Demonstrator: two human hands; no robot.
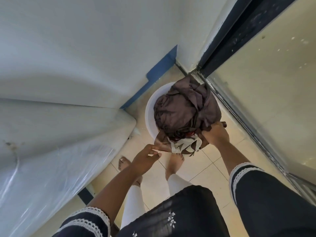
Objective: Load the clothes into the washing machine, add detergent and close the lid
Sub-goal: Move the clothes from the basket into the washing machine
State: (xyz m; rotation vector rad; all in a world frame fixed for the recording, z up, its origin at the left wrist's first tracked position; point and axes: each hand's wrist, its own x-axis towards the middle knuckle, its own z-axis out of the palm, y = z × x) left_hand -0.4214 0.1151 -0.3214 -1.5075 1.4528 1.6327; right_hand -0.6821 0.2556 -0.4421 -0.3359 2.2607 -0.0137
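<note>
The right hand was curled into the near edge of the clothes, its fingers buried in brown cloth; the left hand had its fingers loosely bent, the tips touching or pinching a hanging flap, though which I could not tell. The bundle bulged out of a white basin on the floor, just beyond both grips; a patterned piece dangled between them. The washer, wrapped in plastic, stood to the left of the left hand. To lift well, I judged, the left should scoop under the loose flap and gather the dangling piece before raising; otherwise trailing cloth could snag the basin rim or drop.
</note>
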